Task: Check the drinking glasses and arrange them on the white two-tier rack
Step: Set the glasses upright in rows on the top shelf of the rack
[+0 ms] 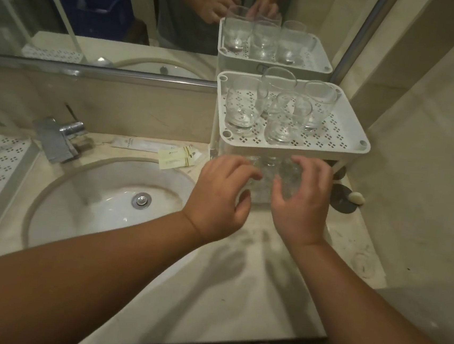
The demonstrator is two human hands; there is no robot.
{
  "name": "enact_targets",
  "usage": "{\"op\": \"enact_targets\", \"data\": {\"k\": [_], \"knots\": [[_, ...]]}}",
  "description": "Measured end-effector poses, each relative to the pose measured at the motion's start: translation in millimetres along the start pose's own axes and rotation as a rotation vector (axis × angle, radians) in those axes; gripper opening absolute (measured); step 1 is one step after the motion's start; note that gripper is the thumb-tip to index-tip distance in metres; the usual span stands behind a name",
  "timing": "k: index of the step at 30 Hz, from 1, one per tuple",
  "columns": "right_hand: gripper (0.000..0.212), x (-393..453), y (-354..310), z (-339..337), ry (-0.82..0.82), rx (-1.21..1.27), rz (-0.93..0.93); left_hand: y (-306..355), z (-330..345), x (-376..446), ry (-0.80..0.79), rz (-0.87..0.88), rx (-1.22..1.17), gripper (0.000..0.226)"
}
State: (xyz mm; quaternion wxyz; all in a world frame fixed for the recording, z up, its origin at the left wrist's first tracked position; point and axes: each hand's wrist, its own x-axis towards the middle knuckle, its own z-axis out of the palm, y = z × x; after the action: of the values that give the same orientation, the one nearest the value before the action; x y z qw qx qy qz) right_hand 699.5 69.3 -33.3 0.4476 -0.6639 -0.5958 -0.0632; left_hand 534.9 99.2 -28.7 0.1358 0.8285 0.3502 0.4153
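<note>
Head view | right hand (302, 198) curled around a glass (288, 182) at the rack's (346, 133) lower tier, likely to seat it | left hand (219, 196) half-curled beside, holding nothing clearly.

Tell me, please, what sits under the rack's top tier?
Under the top tier, clear glasses stand on the lower level; both hands, left and right, cover most of them, so their number is unclear.
</note>
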Motion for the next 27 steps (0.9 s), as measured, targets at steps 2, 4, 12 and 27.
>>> {"op": "enact_targets", "data": {"k": [2, 4, 12, 27], "knots": [[0.044, -10.8, 5.6, 8.4, -0.051, 0.021, 0.029, -1.0, 3.1, -6.2, -0.018, -0.055, -0.039, 0.032], [0.047, -20.3, 12.1, 17.5, -0.111, 0.025, 0.059, -4.1, 5.7, -11.8, -0.027, -0.149, -0.087, 0.032], [0.062, -15.7, 30.9, 63.4, -0.435, -0.038, 0.227, -20.9, 32.0, -23.0, -0.237, -0.633, -0.156, 0.037], [0.088, 24.7, 80.9, 136.6, -0.781, -0.386, 0.334, -46.4, 47.3, -18.5, -0.335, -0.917, -0.097, 0.037]]}}
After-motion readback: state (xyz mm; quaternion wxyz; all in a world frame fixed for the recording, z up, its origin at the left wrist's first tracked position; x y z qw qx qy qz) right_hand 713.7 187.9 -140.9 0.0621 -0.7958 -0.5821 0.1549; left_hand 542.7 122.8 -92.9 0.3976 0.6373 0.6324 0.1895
